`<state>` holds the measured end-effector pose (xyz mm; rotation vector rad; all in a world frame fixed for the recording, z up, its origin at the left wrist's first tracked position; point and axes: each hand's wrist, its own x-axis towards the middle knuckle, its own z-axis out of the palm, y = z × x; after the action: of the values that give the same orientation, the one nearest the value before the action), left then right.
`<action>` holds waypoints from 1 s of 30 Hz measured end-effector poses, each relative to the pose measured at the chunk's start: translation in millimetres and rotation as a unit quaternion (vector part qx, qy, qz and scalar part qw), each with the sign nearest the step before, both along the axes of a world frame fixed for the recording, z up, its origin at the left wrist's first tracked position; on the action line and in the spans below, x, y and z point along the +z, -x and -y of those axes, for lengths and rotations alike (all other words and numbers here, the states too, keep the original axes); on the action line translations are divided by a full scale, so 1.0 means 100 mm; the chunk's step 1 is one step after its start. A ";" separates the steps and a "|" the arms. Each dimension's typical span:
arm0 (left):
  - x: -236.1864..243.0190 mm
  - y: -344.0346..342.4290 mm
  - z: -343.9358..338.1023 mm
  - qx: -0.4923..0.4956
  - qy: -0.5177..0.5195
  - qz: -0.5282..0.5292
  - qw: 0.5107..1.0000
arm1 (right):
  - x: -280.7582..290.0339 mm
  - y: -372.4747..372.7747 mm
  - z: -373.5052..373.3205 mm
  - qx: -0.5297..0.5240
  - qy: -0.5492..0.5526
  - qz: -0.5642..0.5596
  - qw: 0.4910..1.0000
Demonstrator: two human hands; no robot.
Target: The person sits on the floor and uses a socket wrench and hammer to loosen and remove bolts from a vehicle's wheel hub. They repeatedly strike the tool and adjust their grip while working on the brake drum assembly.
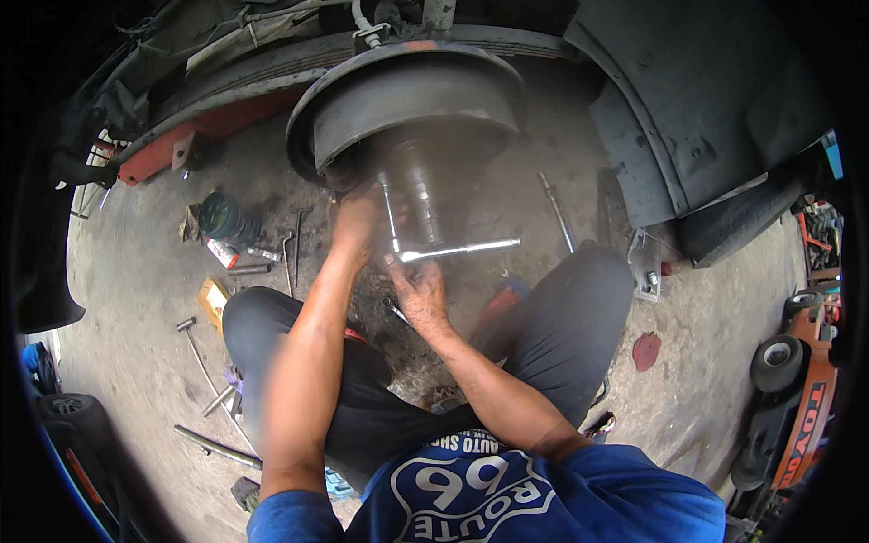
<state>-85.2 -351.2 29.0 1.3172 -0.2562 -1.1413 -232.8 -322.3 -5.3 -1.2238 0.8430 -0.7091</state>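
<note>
A chrome ratchet wrench [466, 247] lies crosswise in front of me, its handle pointing right. My right hand [422, 297] has its fingers closed around the ratchet's head end. From that head a slim extension bar [389, 210] runs up toward the underside of a large dark brake drum [412, 95]. My left hand [359, 222] is beside the bar, close under the drum's left rim; its fingers are dim and partly hidden, so their grip is unclear. A greasy cylindrical hub [422, 195] sticks out of the drum toward me, just right of the bar.
A long bar [557, 213] lies on the floor to the right, near a clear tray [646, 262]. On the left are a T-handle wrench [204, 353], a green container [222, 217] and other loose tools. My bent knees flank the work; a dark panel [670, 100] overhangs at upper right.
</note>
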 end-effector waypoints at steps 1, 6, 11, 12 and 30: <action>-0.01 -0.01 0.00 0.002 0.007 0.008 1.000 | -0.01 -0.01 -0.01 -0.013 0.001 0.053 0.999; -0.03 -0.04 -0.01 0.006 0.011 0.009 1.000 | -0.07 -0.01 0.01 -0.003 -0.182 0.218 0.959; -0.07 0.00 0.01 0.035 0.013 0.004 0.999 | -0.08 0.00 0.03 -0.026 -0.186 0.229 0.955; -0.07 0.01 0.02 0.038 -0.001 0.015 0.999 | -0.06 -0.01 0.02 -0.033 -0.153 0.192 0.969; -0.14 0.10 0.10 0.129 0.025 0.021 0.991 | -0.17 -0.08 0.04 -0.060 -0.282 0.220 0.932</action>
<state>-95.4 -361.2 14.9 1.2904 -0.1391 -0.8845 -225.0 -325.9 -22.3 -0.4724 0.6783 -0.7361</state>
